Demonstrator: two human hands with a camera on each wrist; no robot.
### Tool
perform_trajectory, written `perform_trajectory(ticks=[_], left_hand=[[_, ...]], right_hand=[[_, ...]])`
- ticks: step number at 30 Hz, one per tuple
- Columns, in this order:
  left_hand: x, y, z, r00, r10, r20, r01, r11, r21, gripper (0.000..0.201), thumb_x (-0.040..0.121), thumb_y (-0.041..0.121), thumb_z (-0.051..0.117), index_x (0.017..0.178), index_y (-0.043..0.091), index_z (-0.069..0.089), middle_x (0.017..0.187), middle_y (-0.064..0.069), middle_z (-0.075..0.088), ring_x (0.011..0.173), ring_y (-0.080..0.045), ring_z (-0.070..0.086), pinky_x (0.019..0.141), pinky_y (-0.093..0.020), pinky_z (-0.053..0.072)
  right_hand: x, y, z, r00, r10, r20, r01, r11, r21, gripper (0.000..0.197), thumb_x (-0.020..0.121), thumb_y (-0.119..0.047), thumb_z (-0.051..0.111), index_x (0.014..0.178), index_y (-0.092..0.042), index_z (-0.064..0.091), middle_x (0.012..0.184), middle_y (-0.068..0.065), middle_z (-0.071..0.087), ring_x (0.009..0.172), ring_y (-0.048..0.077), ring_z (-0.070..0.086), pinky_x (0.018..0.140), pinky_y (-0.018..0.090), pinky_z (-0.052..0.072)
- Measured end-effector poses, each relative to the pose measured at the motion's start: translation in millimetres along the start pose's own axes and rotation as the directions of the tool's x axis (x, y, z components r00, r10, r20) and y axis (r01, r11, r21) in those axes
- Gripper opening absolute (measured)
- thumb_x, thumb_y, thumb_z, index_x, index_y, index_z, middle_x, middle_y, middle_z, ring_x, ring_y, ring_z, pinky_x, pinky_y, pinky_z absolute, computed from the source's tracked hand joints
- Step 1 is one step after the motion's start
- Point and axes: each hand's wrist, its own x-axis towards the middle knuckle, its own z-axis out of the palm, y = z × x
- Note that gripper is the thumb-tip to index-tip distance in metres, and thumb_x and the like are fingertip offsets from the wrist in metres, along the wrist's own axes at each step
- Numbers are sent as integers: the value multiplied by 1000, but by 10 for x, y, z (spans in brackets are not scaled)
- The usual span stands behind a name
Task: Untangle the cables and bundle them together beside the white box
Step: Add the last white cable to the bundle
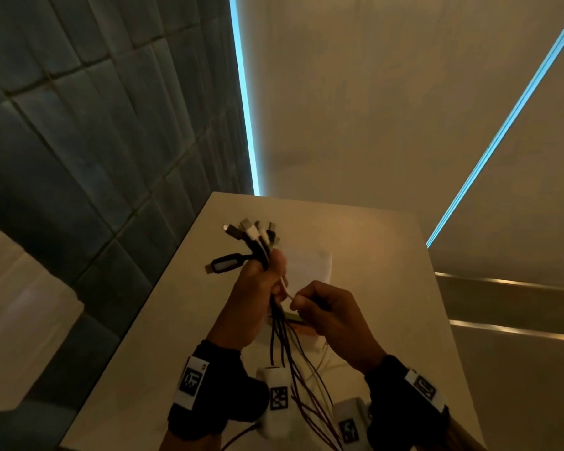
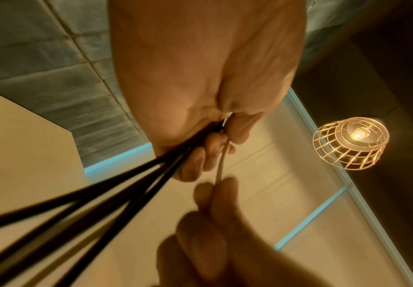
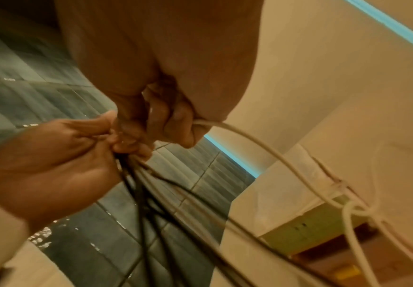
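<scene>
My left hand [image 1: 258, 288] is raised above the table and grips a bunch of black and white cables [image 1: 282, 346] just below their plugs [image 1: 251, 234], which fan out above the fist. The strands hang down toward me. My right hand [image 1: 319, 307] sits close beside it and pinches one white cable [image 3: 261, 143] that runs from the left fist [image 2: 221, 165]. The white cable loops down and is knotted with others [image 3: 352, 205]. The white box [image 1: 310, 265] lies on the table behind both hands, mostly hidden. Black strands [image 2: 77, 203] fill the left wrist view.
The pale table [image 1: 183, 304] has a left edge beside a dark tiled wall [image 1: 79, 141] and a right edge near a metal rail [image 1: 518, 330]. A green-edged flat object [image 1: 293, 317] lies under the hands. A caged lamp [image 2: 350, 143] hangs overhead.
</scene>
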Motion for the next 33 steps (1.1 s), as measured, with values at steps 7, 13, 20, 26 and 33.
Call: perform_trajectory(ticks=[7,13,20,26,33], left_hand=[[-3,0,87,996,-1,-94,-18,980,-197,34,89,46,45,74,15,48,64,2,53,63,-17,54,66,-37,48],[0,123,52,996,16,-85,-46,932,-361,36,98,39,37,70,16,38,51,7,23,41,-7,17,43,-23,18],[-12,184,-2,994,25,-106,-63,923,-379,32,95,39,40,72,16,41,50,7,24,38,-6,16,38,-18,16],[-17,210,-17,989,-14,-149,-29,960,-277,37,101,36,36,69,17,39,51,5,23,39,-7,14,41,-22,10],[26,159,106,967,-69,-244,60,997,-42,30,103,35,36,88,13,50,62,-7,58,42,-13,42,40,-23,28]], right_hand=[[-51,251,-43,998,61,-20,-62,997,-48,30,97,-14,52,75,6,57,58,-3,48,50,2,39,50,14,33],[-73,749,-239,991,132,-32,-135,955,-266,31,99,-16,51,76,3,57,62,2,47,54,3,42,56,17,35],[-188,1236,-288,973,224,-55,-229,916,-328,31,98,-19,51,68,-19,59,62,-5,50,59,9,47,60,25,40],[-161,1243,-410,933,271,-239,-343,872,-350,30,93,-12,58,65,-22,63,52,-9,51,49,4,44,52,27,37],[155,-85,-255,979,16,-203,1,997,83,17,91,-9,62,85,7,60,56,1,47,48,11,34,44,22,28]])
